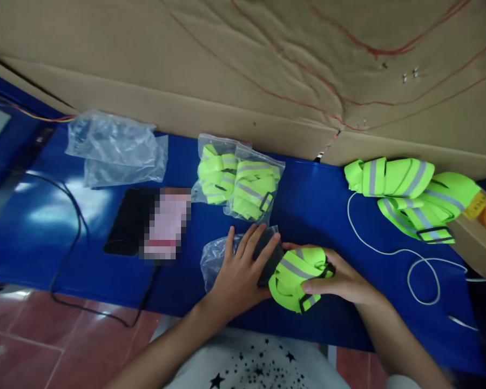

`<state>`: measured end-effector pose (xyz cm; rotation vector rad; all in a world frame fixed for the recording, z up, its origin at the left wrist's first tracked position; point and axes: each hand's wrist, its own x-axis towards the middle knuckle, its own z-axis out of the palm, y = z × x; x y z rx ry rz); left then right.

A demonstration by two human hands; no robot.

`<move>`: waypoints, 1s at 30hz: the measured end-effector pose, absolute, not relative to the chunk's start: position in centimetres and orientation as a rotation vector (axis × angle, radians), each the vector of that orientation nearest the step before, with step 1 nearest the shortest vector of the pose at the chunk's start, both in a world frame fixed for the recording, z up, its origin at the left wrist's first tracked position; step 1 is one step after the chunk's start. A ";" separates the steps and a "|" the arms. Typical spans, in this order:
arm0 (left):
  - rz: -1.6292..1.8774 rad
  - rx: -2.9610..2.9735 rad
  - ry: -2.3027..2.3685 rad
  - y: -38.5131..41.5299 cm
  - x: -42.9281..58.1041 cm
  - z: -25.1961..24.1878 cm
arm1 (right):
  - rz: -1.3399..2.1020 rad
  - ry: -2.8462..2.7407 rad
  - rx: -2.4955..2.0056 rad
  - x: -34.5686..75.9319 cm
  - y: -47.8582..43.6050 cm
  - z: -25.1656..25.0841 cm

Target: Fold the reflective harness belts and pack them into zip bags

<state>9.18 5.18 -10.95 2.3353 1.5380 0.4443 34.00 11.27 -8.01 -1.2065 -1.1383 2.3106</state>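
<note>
One neon strap (297,278) in right hand (344,281)

Two hands: left hand (237,278), right hand (342,281). One strap bundle (294,281) in the right hand, two filled bags (238,175), one flat bag (213,256) under the left hand. The strap heap (413,197) at right is too tangled to count. One phone (129,221), one black cable (71,243), one white cord (389,251).

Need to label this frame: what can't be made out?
Head view:
- Dark thing: half under left hand, kind unclear.
- Pink item: pixelated.
- Box: cut by right edge.
- Strap buckle: partly covered by right hand.
</note>
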 end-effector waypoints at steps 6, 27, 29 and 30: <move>0.332 2.309 1.532 5.1 9.3 -11.1 | 2.426 -1.102 -1.122 34.0 11.1 -8.3; 0.472 2.346 1.268 5.3 8.9 -10.9 | 2.266 -1.401 -1.184 32.9 10.5 -7.8; 0.484 2.321 1.259 5.4 9.0 -10.7 | 2.422 -1.154 -1.172 33.3 10.6 -8.3; 0.496 2.308 1.264 5.5 9.1 -10.7 | 2.497 -1.013 -1.145 33.6 10.7 -8.5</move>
